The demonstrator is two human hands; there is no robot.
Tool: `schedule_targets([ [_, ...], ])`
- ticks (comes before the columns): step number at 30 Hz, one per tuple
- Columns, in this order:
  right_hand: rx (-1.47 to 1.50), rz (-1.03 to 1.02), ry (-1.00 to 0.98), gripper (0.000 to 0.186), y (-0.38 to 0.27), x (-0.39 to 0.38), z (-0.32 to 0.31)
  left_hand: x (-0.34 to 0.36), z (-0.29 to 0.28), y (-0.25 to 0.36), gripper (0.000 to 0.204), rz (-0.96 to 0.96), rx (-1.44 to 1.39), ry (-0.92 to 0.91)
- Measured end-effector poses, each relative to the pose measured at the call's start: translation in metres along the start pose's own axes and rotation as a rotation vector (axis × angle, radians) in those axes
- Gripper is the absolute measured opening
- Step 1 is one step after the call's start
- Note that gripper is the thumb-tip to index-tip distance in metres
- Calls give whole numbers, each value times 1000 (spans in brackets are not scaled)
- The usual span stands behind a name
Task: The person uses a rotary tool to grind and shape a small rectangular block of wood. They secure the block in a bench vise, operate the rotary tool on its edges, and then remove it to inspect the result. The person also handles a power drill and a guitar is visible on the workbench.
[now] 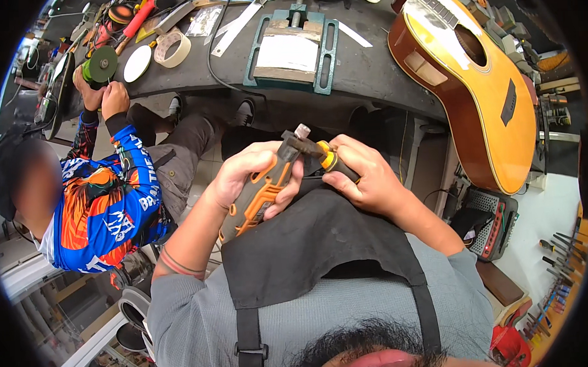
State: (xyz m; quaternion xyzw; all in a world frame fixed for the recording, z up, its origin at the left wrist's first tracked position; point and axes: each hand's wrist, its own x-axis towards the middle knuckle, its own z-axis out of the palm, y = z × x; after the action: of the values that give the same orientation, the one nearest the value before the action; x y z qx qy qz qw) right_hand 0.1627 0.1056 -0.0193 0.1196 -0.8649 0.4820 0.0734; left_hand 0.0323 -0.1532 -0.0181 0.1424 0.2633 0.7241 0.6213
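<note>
My left hand is wrapped round the body of a grey and orange rotary tool, held tilted in front of my black apron. The tool's nose, with a small metal nut at its tip, points up and away from me. In my right hand is a pair of pliers with yellow and black handles. The dark jaws meet the rotary tool's nose, close to the nut. Whether they grip the nut or only touch beside it, I cannot tell. Both tools hang above my lap, off the workbench.
A green bench vise sits on the dark workbench ahead. To the right leans an acoustic guitar. A roll of tape and a white disc lie left. Beyond my left arm, a co-worker holds a green grinder.
</note>
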Motion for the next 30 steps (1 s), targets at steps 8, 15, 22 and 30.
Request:
schedule_targets([
  [8, -9, -338, 9, 29, 33, 36, -6, 5, 7, -10, 65, -197, -100, -210],
  [15, 60, 49, 243, 23, 38, 7, 1, 0, 32, 8, 60, -97, 183, 19],
  [22, -619, 314, 439, 38, 57, 41, -41, 11, 15, 16, 36, -15, 651, 304],
  [30, -1034, 260, 383, 43, 70, 77, -47, 19, 2, 0, 25, -128, 1106, 349],
])
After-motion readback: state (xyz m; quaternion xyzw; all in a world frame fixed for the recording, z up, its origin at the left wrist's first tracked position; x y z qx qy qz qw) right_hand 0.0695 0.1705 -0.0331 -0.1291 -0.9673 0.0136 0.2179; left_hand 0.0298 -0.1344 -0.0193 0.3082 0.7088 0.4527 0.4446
